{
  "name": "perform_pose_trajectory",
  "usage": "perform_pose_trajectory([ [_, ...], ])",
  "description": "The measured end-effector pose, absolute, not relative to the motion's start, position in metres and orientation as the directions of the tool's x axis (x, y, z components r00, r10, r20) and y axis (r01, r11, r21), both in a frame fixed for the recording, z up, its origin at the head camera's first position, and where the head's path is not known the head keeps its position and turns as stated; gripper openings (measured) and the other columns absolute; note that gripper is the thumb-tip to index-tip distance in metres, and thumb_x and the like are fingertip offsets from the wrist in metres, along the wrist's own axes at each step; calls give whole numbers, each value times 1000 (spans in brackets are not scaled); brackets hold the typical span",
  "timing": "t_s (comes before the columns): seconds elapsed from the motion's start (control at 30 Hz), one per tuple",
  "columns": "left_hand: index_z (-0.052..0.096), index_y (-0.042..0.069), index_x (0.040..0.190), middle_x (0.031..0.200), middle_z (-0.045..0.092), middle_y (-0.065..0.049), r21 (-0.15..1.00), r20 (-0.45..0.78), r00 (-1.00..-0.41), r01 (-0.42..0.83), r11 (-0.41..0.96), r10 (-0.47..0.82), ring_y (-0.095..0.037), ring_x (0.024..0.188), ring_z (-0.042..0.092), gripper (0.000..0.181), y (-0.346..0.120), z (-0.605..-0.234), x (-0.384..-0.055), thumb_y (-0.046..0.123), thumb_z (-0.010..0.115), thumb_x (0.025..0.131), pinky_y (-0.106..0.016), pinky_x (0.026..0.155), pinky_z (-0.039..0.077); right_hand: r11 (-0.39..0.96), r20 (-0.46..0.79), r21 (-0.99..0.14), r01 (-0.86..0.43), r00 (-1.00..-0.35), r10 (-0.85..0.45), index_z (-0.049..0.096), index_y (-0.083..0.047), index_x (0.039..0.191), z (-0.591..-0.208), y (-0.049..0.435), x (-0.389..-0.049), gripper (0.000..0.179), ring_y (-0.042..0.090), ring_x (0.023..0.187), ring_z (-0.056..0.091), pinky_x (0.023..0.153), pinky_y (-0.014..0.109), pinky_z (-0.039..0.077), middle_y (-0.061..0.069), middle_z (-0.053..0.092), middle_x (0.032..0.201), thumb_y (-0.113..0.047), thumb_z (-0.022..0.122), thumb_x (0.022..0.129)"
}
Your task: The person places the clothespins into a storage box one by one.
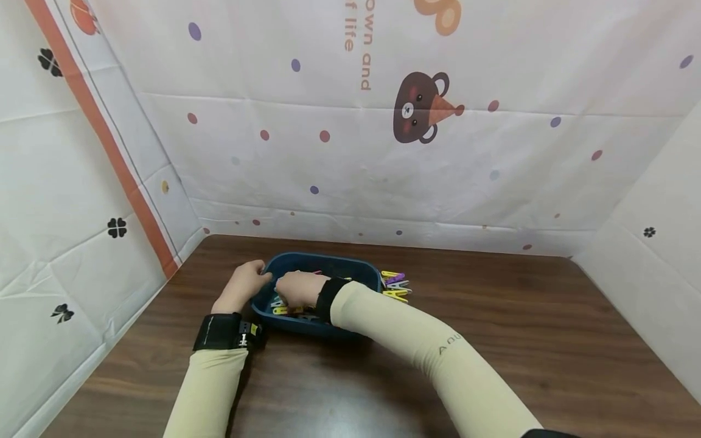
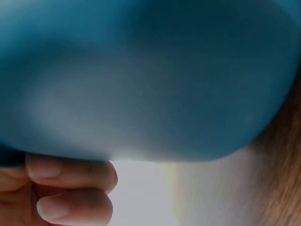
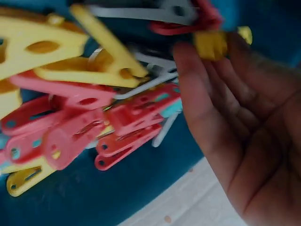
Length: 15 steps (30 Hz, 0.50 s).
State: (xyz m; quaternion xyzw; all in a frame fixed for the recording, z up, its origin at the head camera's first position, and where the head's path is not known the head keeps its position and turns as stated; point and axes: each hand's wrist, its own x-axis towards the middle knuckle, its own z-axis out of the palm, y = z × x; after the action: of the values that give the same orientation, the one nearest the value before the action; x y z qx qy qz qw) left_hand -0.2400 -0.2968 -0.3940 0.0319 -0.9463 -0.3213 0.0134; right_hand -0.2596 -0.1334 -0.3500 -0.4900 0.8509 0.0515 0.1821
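A dark blue plastic basin (image 1: 312, 327) stands on the table with a heap of clothespins in it. My left hand (image 1: 243, 287) grips the basin's rim at its left end; in the left wrist view two of its curled fingers (image 2: 70, 174) show below the basin's wall. Inside the basin, my right hand (image 1: 300, 288) reaches down over the heap. Seen from the right wrist, its thumb and fingers pinch a yellow clothespin (image 3: 211, 45), mostly hidden by the hand. Beside it lie pink clothespins (image 3: 77, 136), larger yellow clothespins (image 3: 37, 44) and grey ones.
Just right of the basin, several clothespins lie on the brown wooden table (image 1: 493, 340), among them a purple clothespin (image 1: 395, 278) and a yellow clothespin (image 1: 395, 294). A white printed sheet (image 1: 350, 164) hangs behind the table and along both sides.
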Motion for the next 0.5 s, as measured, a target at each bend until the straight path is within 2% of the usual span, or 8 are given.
perform_pose_trajectory([
  [0.07, 36, 11, 73, 68, 30, 0, 608, 8, -998, -48, 793, -67, -18, 63, 34, 31, -297, -393, -240, 11, 55, 98, -31, 63, 30, 511, -303, -27, -859, -480, -823, 65, -13, 83, -355, -133, -258, 20, 10, 59, 37, 62, 22, 35, -2, 48, 67, -11, 60, 102],
  [0.13, 36, 10, 73, 68, 30, -1, 604, 3, -998, -50, 795, -65, -18, 63, 35, 31, -297, -393, -240, 11, 55, 98, -31, 63, 30, 502, -262, 46, -863, -496, -828, 71, -13, 100, -360, -132, -257, 14, 10, 68, 50, 65, 22, 40, -1, 65, 82, -11, 58, 104],
  [0.23, 36, 10, 74, 68, 31, -1, 602, 2, -998, -53, 797, -68, -18, 63, 35, 31, -297, -393, -240, 11, 55, 98, -31, 63, 30, 487, -233, 106, -867, -498, -835, 73, -14, 112, -363, -132, -257, 17, 11, 81, 59, 70, 22, 45, 1, 74, 102, -12, 59, 103],
  [0.27, 36, 10, 74, 68, 31, -1, 602, 0, -997, -58, 796, -73, -18, 63, 36, 31, -297, -393, -241, 11, 55, 98, -31, 64, 31, 489, -233, 104, -866, -500, -834, 73, -14, 111, -363, -131, -257, 16, 11, 80, 59, 70, 22, 45, 1, 74, 101, -12, 60, 103],
  [0.37, 36, 10, 74, 69, 31, -1, 602, -5, -997, -62, 796, -74, -18, 64, 35, 31, -296, -392, -241, 12, 55, 99, -31, 64, 31, 500, -248, 45, -865, -494, -833, 72, -14, 96, -356, -129, -261, 10, 9, 69, 51, 65, 22, 40, -2, 65, 81, -16, 64, 101],
  [0.43, 36, 10, 75, 69, 31, -1, 605, -18, -997, -73, 793, -78, -18, 64, 35, 31, -296, -392, -241, 12, 54, 100, -31, 64, 31, 501, -252, -5, -866, -483, -838, 70, -13, 86, -345, -125, -265, 16, 8, 61, 43, 61, 21, 37, -4, 54, 69, -20, 66, 100],
  [0.5, 37, 9, 75, 69, 31, -2, 607, -33, -996, -90, 790, -88, -18, 64, 36, 31, -296, -392, -241, 13, 54, 100, -31, 64, 31, 494, -224, -49, -868, -473, -852, 68, -14, 82, -328, -117, -268, 19, 6, 58, 41, 61, 19, 36, -6, 49, 66, -24, 68, 99],
])
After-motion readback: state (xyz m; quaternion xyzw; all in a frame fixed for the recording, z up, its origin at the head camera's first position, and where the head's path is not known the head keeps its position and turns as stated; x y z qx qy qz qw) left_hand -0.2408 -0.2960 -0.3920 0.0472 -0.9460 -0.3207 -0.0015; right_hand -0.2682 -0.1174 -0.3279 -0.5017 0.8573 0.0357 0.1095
